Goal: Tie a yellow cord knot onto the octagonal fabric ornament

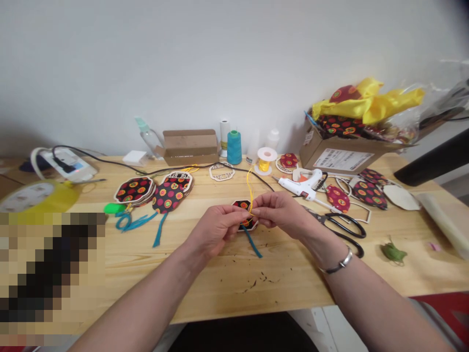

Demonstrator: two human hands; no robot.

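Observation:
Both hands meet over the middle of the wooden table [205, 274], pinching a thin yellow cord [250, 183]. My left hand [216, 227] has its thumb and forefinger closed on the cord from the left. From the right, my right hand [280, 212] grips the same cord, fingertips almost touching the left ones. A loop of the cord rises above the fingers. Beneath it lies a small dark patterned ornament [242, 204] with a pale frame, partly hidden by the fingers. A teal tassel [252, 243] trails from the ornament toward me.
Black-handled scissors [344, 225] and a white glue gun [302, 187] lie to the right. Stacked patterned ornaments [135, 189] sit at left. A yellow cord spool [266, 161] and teal thread cone [234, 146] stand behind. A cardboard box [337, 154] holds fabric. Dark scraps lie in front.

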